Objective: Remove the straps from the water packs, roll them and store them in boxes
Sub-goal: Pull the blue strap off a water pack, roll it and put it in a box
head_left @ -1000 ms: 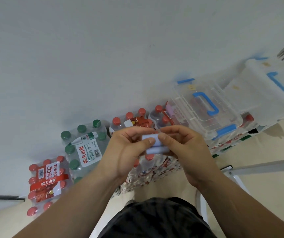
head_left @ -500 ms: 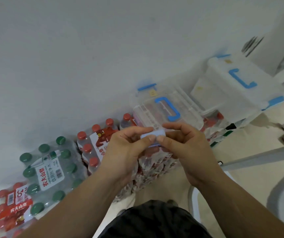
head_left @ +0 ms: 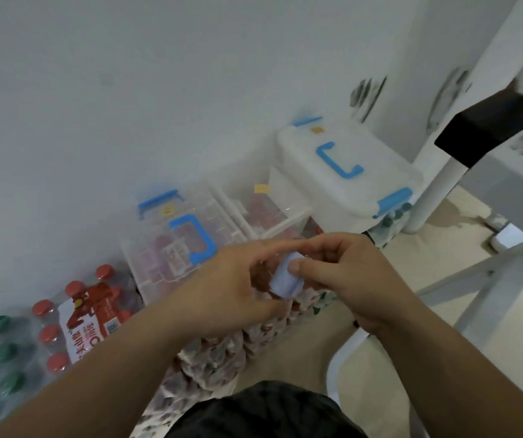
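The right thumb (head_left: pixel 301 266) presses on the top of a rolled strap (head_left: pixel 286 281), a pale blue, tightly wound roll, with the other right fingers curled behind it. The left fingers (head_left: pixel 255 255) curl round the roll's left side, so both hands pinch it between them. The left hand (head_left: pixel 231 289) and the right hand (head_left: pixel 351 279) meet in the middle of the view, above a water pack (head_left: pixel 222 346) wrapped in red-printed film on the floor.

Just beyond the hands, against the white wall (head_left: pixel 127 90), stands a clear storage box (head_left: pixel 159 260) with a blue handle and blue latches on its closed lid. To its right is a second clear box (head_left: pixel 233 197) with a yellow sticker; reddish shapes show through both. Further right sits a white storage box (head_left: pixel 313 181), higher up, its lid also shut, with a blue handle.

To the left lie a red-capped water pack (head_left: pixel 77 317) with a red label, and at the left edge a green-capped water pack (head_left: pixel 1 355). A white metal frame (head_left: pixel 487 279) crosses the beige floor (head_left: pixel 418 263) on the right. Dark shorts (head_left: pixel 263 412) fill the near edge.
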Demonstrator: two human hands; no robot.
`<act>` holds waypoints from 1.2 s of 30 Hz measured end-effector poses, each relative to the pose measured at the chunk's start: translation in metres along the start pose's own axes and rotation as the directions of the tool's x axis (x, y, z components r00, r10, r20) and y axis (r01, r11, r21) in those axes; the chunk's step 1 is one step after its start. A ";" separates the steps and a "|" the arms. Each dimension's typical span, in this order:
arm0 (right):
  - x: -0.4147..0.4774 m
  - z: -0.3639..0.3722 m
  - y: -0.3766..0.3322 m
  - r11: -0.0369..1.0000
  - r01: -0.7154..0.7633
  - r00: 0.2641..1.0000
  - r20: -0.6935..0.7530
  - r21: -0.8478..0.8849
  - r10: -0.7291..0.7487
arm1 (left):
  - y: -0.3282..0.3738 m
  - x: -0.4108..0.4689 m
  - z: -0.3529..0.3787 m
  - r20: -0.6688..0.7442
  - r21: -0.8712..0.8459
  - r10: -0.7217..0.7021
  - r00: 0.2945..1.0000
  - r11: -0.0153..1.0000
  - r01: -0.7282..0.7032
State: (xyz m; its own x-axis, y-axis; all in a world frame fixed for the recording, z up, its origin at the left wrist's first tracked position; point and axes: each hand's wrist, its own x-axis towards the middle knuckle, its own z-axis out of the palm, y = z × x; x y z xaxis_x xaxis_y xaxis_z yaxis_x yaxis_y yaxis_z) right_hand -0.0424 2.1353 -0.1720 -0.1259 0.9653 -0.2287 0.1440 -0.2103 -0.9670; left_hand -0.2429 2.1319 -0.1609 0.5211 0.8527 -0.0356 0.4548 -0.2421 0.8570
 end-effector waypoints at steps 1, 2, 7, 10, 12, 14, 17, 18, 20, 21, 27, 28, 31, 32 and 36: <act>0.002 -0.010 0.000 1.000 -0.005 1.000 0.010 0.011 0.005 | 0.007 0.010 0.004 -0.012 0.026 0.013 1.000 1.000 -0.013; 0.004 -0.019 0.001 0.999 -0.011 1.000 0.006 0.032 0.011 | 0.012 0.020 0.009 -0.027 0.042 0.013 1.000 0.999 -0.011; 0.008 -0.047 0.010 0.975 -0.029 0.999 -0.017 0.219 0.034 | 0.016 0.059 0.024 -0.135 0.200 0.121 0.983 0.975 -0.092; 0.010 -0.059 0.016 0.936 -0.051 0.998 -0.006 0.348 0.056 | 0.015 0.077 0.029 -0.164 0.199 0.197 0.966 0.966 -0.163; 0.013 -0.067 0.019 0.927 -0.047 0.998 -0.027 0.371 0.062 | 0.016 0.088 0.030 -0.156 0.151 0.206 0.966 0.971 -0.183; 0.017 -0.073 0.020 0.928 -0.047 0.996 -0.059 0.370 0.074 | 0.017 0.099 0.032 -0.163 0.118 0.207 0.965 0.975 -0.189; 0.025 -0.083 0.017 0.929 -0.046 0.988 -0.123 0.367 0.097 | 0.013 0.116 0.032 -0.173 -0.018 0.136 0.975 0.990 -0.141; 0.028 -0.086 0.016 0.929 -0.043 0.983 -0.151 0.369 0.105 | 0.011 0.121 0.031 -0.172 -0.045 0.125 0.977 0.990 -0.134; 0.037 -0.090 0.014 0.933 -0.026 0.973 -0.204 0.359 0.106 | 0.008 0.133 0.026 -0.161 -0.066 0.120 0.980 0.989 -0.132; 0.041 -0.091 0.012 0.940 -0.012 0.970 -0.225 0.342 0.095 | 0.007 0.140 0.022 -0.150 -0.072 0.121 0.981 0.988 -0.133; 0.066 -0.087 -0.012 0.993 0.071 0.947 -0.318 0.097 -0.036 | 0.002 0.175 0.004 -0.086 0.003 0.218 0.972 0.976 -0.219; 0.071 -0.086 -0.014 0.993 0.067 0.939 -0.343 0.097 -0.030 | 0.000 0.180 0.001 -0.102 -0.004 0.236 0.966 0.971 -0.238; 0.085 -0.080 -0.020 0.980 0.043 0.925 -0.377 0.197 0.035 | -0.009 0.192 -0.008 -0.107 -0.068 0.261 0.959 0.961 -0.269; 0.089 -0.077 -0.021 0.966 0.029 0.924 -0.376 0.258 0.073 | -0.012 0.195 -0.010 -0.086 -0.074 0.273 0.958 0.957 -0.279; 0.100 -0.067 -0.018 0.910 -0.029 0.888 -0.407 0.415 0.214 | -0.017 0.204 -0.014 -0.051 -0.016 0.310 0.949 0.950 -0.311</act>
State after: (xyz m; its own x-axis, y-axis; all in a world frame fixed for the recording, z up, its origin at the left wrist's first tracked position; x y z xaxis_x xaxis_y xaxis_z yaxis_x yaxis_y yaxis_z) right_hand 0.0082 2.2459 -0.1695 0.3187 0.8752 -0.3639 -0.2723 -0.2832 -0.9196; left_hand -0.1546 2.3167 -0.1752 0.5991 0.7580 0.2578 0.2585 -0.4878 0.8338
